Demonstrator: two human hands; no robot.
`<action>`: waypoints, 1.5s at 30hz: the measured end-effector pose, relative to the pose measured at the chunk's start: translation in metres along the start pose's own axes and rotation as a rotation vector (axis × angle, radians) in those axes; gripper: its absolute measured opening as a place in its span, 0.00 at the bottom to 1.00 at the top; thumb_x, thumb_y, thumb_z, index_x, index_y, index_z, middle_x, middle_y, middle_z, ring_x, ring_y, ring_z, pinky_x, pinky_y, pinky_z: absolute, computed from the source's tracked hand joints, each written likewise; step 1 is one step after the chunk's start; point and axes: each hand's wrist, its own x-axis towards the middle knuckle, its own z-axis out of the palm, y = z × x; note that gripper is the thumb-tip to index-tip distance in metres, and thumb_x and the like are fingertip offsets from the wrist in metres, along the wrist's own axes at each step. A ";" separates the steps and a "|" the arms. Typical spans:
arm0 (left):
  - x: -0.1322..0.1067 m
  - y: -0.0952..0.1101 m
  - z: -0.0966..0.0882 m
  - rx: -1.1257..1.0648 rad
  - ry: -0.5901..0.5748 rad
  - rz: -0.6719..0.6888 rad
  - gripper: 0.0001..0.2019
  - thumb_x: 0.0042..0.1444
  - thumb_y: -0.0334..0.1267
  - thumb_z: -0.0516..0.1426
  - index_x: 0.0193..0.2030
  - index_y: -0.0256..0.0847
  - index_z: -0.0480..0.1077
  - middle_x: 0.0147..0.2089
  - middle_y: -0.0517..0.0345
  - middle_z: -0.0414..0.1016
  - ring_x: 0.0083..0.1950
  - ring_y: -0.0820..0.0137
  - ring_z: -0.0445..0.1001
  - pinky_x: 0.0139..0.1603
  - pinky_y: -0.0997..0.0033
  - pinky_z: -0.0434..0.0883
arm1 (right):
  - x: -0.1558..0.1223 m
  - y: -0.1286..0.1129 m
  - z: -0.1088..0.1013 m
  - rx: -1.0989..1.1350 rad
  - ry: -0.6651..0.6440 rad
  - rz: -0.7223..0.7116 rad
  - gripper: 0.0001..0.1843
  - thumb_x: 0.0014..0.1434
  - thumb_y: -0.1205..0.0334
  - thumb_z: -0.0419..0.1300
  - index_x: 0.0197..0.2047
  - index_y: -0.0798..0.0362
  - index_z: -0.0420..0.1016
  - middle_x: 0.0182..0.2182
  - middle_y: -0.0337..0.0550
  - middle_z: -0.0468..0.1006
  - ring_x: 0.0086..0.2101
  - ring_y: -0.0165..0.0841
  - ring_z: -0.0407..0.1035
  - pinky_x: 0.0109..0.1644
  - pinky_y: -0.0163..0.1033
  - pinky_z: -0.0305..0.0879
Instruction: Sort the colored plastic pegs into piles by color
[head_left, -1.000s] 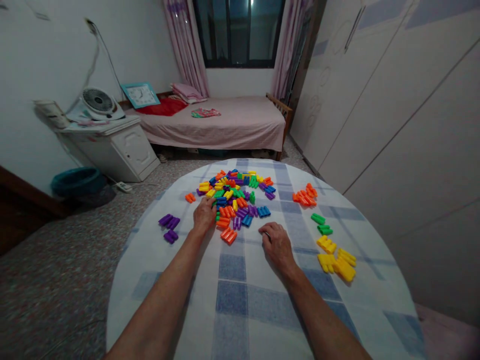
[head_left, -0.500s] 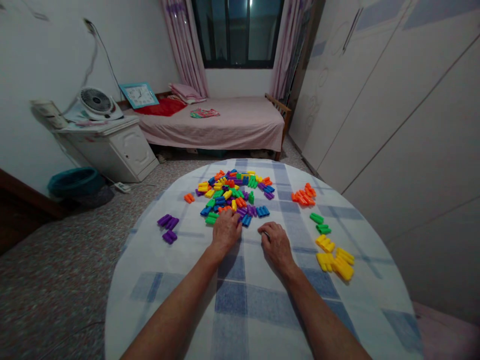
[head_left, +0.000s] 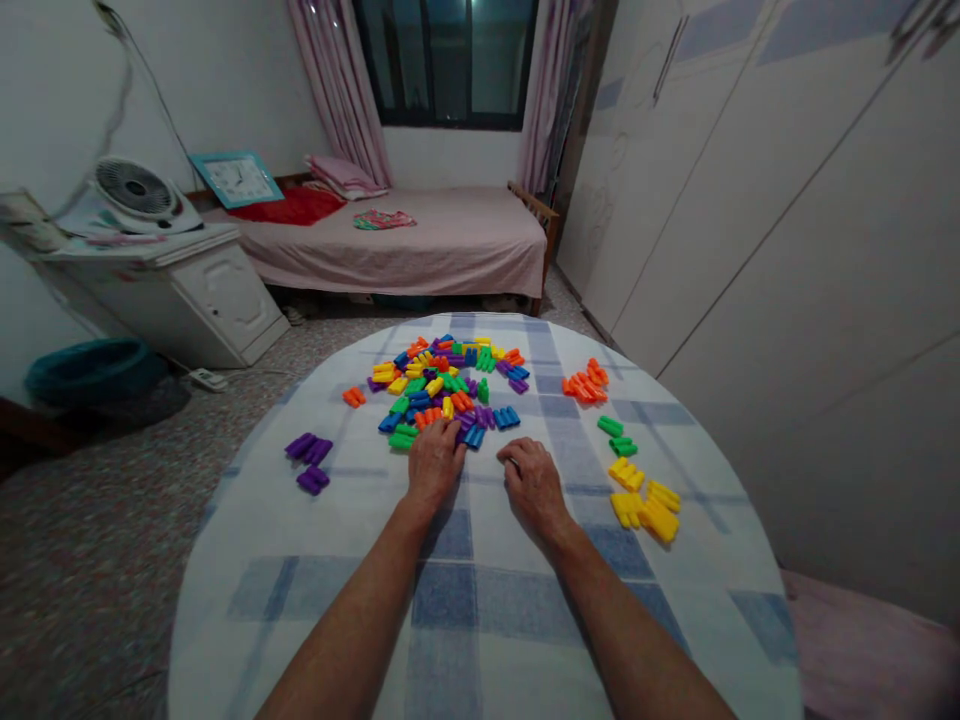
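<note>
**Plastic peg pile (head_left: 442,385) at 12 o'clock, left hand (head_left: 433,465) touching its near edge**
I read both hands' fingers (head_left: 439,432) as curled, right hand (head_left: 531,488) at 1 o'clock from the left, on the checked tablecloth (head_left: 480,600); any grip I cannot confirm.

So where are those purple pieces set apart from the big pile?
In the head view, the purple plastic pieces lie on the left of the checked tablecloth, left of the person's left hand and the multicoloured heap.
</note>
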 end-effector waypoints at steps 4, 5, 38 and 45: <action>-0.001 0.002 -0.001 0.014 -0.002 -0.028 0.14 0.56 0.35 0.55 0.49 0.41 0.70 0.49 0.50 0.70 0.48 0.62 0.69 0.49 0.64 0.66 | -0.001 0.004 0.000 0.013 -0.019 -0.023 0.12 0.58 0.72 0.51 0.37 0.54 0.75 0.38 0.45 0.73 0.42 0.36 0.63 0.50 0.40 0.57; -0.001 0.003 -0.002 0.016 -0.004 -0.027 0.14 0.56 0.35 0.55 0.49 0.42 0.70 0.49 0.50 0.70 0.48 0.63 0.69 0.49 0.65 0.66 | 0.000 0.006 0.001 0.013 -0.019 -0.030 0.12 0.58 0.72 0.51 0.37 0.54 0.75 0.38 0.45 0.73 0.42 0.36 0.63 0.50 0.41 0.56; 0.055 0.061 0.009 0.121 -0.279 0.423 0.17 0.61 0.35 0.50 0.56 0.43 0.67 0.55 0.47 0.69 0.63 0.55 0.60 0.62 0.47 0.57 | 0.001 0.013 0.009 -0.043 0.006 -0.042 0.10 0.58 0.73 0.50 0.35 0.55 0.71 0.38 0.47 0.71 0.40 0.37 0.62 0.48 0.41 0.57; 0.061 0.059 0.012 0.125 -0.331 0.464 0.13 0.58 0.34 0.52 0.48 0.37 0.70 0.45 0.47 0.71 0.48 0.62 0.71 0.47 0.65 0.68 | 0.000 0.014 0.009 -0.056 -0.006 -0.032 0.10 0.57 0.73 0.50 0.35 0.55 0.72 0.38 0.46 0.71 0.41 0.37 0.62 0.49 0.41 0.57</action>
